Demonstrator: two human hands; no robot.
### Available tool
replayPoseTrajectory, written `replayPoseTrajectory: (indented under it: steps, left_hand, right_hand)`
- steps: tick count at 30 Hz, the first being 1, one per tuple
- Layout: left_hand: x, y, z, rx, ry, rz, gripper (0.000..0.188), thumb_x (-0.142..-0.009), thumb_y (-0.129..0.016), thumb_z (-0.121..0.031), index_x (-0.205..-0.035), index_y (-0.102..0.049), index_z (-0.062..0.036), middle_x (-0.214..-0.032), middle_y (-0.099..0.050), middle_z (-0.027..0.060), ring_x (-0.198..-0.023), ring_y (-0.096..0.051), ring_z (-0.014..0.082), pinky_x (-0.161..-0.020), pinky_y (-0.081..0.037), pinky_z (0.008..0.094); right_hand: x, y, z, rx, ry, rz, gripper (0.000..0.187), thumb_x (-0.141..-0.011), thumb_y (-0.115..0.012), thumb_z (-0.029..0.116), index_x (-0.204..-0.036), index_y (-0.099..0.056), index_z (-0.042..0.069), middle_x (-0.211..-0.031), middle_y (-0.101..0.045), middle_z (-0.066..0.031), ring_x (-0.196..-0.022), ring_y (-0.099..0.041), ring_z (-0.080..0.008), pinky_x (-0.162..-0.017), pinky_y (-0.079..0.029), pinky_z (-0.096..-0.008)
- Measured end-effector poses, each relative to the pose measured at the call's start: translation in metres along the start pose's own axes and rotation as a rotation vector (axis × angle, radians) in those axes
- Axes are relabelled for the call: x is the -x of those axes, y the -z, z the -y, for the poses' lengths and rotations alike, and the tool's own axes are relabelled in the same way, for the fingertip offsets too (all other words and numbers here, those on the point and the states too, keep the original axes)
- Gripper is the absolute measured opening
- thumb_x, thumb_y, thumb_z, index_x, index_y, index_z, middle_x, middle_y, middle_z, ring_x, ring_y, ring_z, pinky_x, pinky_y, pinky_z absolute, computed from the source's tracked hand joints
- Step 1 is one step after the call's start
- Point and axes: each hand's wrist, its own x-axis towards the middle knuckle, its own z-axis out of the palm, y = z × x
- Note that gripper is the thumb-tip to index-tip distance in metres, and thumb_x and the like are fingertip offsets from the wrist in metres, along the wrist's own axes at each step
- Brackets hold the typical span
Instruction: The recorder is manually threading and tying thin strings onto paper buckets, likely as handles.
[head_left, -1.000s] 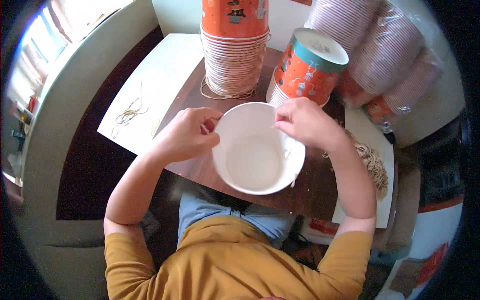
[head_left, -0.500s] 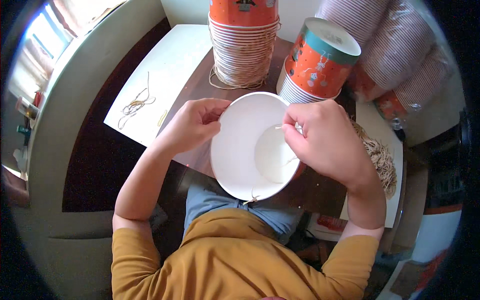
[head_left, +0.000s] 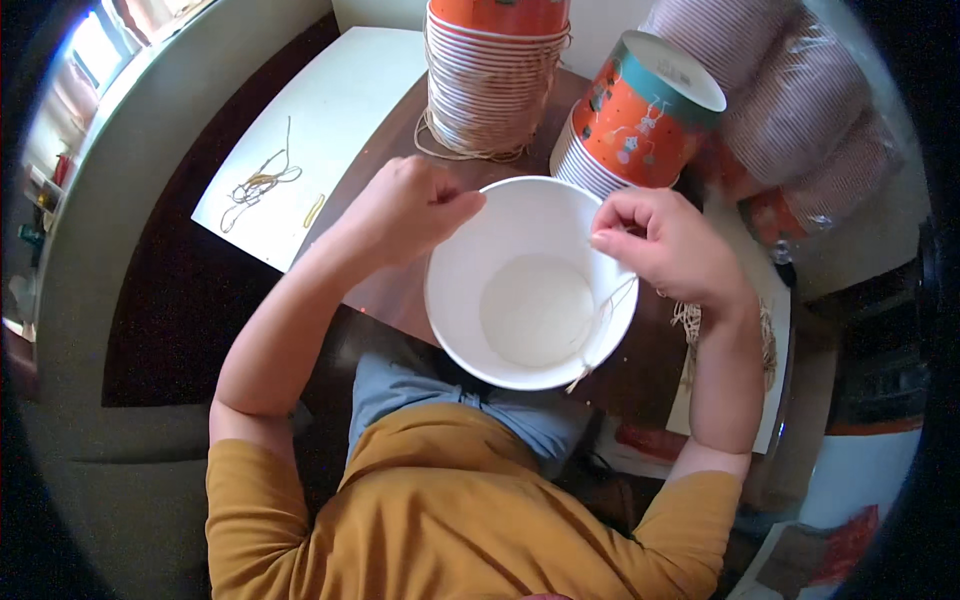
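A round paper bucket (head_left: 535,310), white inside, stands tilted toward me with its mouth up. A thin cord (head_left: 620,293) hangs inside its right wall, and a knotted tuft (head_left: 580,377) of it lies over the near rim. My left hand (head_left: 410,205) is closed at the upper left rim, thumb tip by the edge; what it holds, if anything, is hidden. At the right rim my right hand (head_left: 670,240) pinches thumb and forefinger together, near the upper end of the cord. Whether cord runs between those fingertips cannot be made out.
Behind stands a tall stack of nested orange buckets (head_left: 495,85) with cords around their rims. Right of it is an upturned orange and green bucket stack (head_left: 645,115). Plastic-wrapped stacks (head_left: 790,90) lean farther right. Loose cord (head_left: 262,185) lies on a white board (head_left: 330,100); a cord bundle (head_left: 768,340) lies beside my right forearm.
The bucket has turned more upright, and its knotted tuft has shifted right. My left hand has risen along the rim; my right hand has moved from over the mouth out to the right rim.
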Motion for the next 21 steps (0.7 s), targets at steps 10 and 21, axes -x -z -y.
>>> replayPoseTrajectory:
  steps: [10,21]
  left_hand:
    - [-0.008,-0.001,0.019,0.308,0.088,0.088,0.021,-0.077,-0.056,-0.014,-0.079,-0.067,0.0042,-0.061,-0.060,0.0048,-0.055,-0.056,0.0106,-0.054,-0.046,0.0254]
    - [0.004,-0.002,0.007,0.254,0.102,0.072,0.023,-0.081,-0.054,-0.011,-0.097,-0.066,0.0018,-0.070,-0.059,-0.0010,-0.058,-0.052,0.0053,-0.053,-0.044,0.0220]
  right_hand:
    - [-0.006,0.010,-0.023,-0.377,-0.056,0.112,0.012,-0.087,-0.062,0.014,-0.088,-0.061,0.002,-0.078,-0.057,0.0056,-0.072,-0.050,-0.0022,-0.067,-0.042,-0.0194]
    - [0.027,0.018,-0.026,-0.495,-0.026,-0.300,0.012,-0.089,-0.063,0.014,-0.094,-0.061,0.004,-0.082,-0.057,0.0063,-0.066,-0.044,0.0003,-0.060,-0.036,-0.0151]
